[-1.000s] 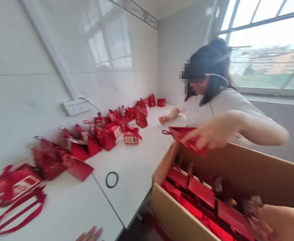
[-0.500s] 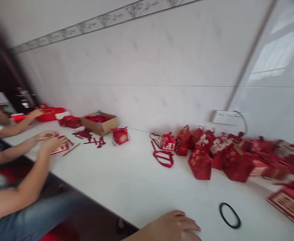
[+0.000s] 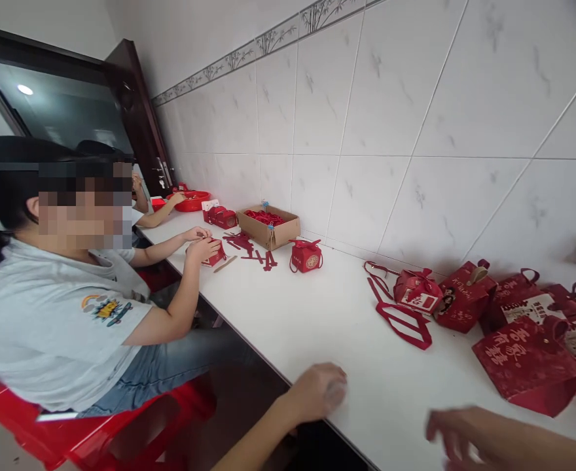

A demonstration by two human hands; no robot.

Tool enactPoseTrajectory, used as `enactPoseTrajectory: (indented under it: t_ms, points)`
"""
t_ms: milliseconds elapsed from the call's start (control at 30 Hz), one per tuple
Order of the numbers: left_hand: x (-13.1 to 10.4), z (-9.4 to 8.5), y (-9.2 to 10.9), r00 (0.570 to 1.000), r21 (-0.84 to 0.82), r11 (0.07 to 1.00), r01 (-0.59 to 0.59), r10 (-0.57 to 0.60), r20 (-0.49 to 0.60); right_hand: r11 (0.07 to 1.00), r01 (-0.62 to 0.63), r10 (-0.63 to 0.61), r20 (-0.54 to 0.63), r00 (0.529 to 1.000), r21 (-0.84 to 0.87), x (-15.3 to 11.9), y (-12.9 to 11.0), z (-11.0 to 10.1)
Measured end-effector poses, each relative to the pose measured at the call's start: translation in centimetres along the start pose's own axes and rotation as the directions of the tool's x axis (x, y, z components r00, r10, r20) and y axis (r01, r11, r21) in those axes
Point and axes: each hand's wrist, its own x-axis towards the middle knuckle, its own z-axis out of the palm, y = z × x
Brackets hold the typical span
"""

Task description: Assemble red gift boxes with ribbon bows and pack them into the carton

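My left hand (image 3: pixel 319 392) is over the front edge of the white table (image 3: pixel 268 307). Its fingers curl downward and their tips are smeared by motion, so I cannot tell whether they hold anything. Blurred too, my right hand (image 3: pixel 469 432) hovers over the table at the lower right, fingers apart, with nothing seen in them. Nearest to it is a red gift box (image 3: pixel 531 366) with gold characters, lying tilted. Behind stand several red gift boxes with loop handles, among them a box with a white label (image 3: pixel 418 291). Red ribbon strips (image 3: pixel 406 324) lie beside that one.
A co-worker (image 3: pixel 72 314) sits at the left on a red stool (image 3: pixel 121 418), handling a red box (image 3: pixel 213 252). Along the wall are a ribbon-tied red box (image 3: pixel 306 256), a cardboard box (image 3: pixel 273 232) of red ribbons, loose red strips (image 3: pixel 267 260) and a red basin (image 3: pixel 190 201).
The view has swung left, bringing the co-worker and a door into sight. My left hand has lifted from lying flat with its fingers now curled. My right hand has come into view.
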Motion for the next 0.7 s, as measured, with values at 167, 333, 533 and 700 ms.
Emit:
enactPoseTrajectory:
  t_ms: [167, 333, 533, 700]
  points:
    - [4.7, -5.7, -6.1, 0.95, 0.078, 0.967, 0.241, -0.219, -0.223, 0.96, 0.222, -0.18, -0.229, 0.957, 0.172, 11.9, -6.5, -0.8]
    - [8.8, -7.4, -9.0, 0.864, 0.093, 0.907, 0.41, -0.353, -0.36, 0.912, 0.232, -0.041, -0.488, 0.872, 0.339, 21.8, -8.9, -2.0]
    - [9.3, -6.4, -9.0, 0.853, 0.176, 0.881, 0.44, -0.349, -0.387, 0.916, 0.129, 0.149, -0.62, 0.77, 0.38, 30.6, -10.4, -6.4]
    - [9.3, -6.0, -9.6, 0.858, 0.253, 0.857, 0.449, -0.335, -0.389, 0.878, 0.054, 0.331, -0.684, 0.649, 0.476, 36.5, -11.3, -9.0]
